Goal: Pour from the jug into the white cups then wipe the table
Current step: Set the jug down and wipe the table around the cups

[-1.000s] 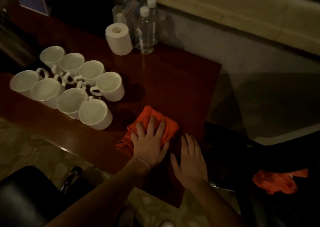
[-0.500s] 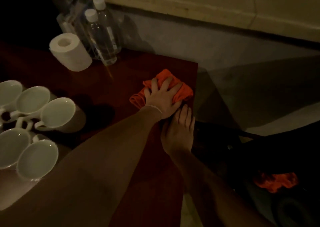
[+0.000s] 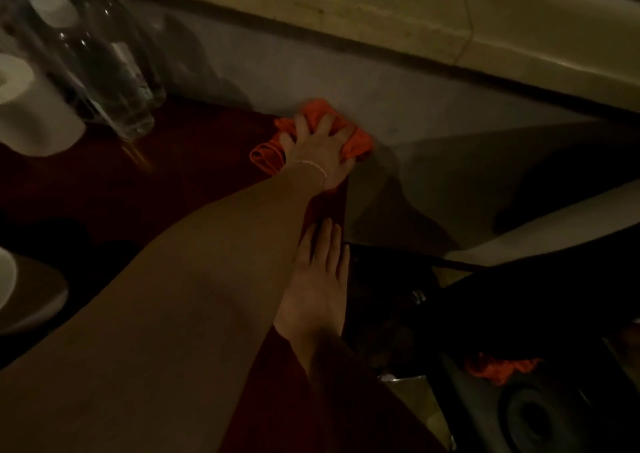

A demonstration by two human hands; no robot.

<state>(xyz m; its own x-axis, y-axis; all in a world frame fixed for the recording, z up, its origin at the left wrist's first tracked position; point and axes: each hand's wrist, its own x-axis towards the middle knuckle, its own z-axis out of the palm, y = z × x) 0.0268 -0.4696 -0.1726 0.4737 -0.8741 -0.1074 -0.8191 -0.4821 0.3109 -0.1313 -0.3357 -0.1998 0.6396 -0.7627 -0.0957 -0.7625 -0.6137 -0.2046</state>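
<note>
An orange cloth (image 3: pixel 358 141) lies bunched at the far right corner of the dark red table (image 3: pixel 194 165). My left hand (image 3: pixel 317 151) presses down on it with fingers spread, the arm reaching across from the lower left. Flat on the table near its right edge, closer to me, rests my right hand (image 3: pixel 320 279), fingers straight and holding nothing. Part of one white cup (image 3: pixel 31 293) shows at the left border. No jug is in view.
Two clear plastic bottles (image 3: pixel 110 78) and a white paper roll (image 3: pixel 31 113) stand at the far left of the table. A pale wall runs just behind the table. Another orange cloth (image 3: pixel 502 368) lies low on the right among dark objects.
My left hand has pushed the orange cloth away from me to the table's far right corner. The right hand stayed flat by the right edge. The view shifted right, so most cups left the frame.
</note>
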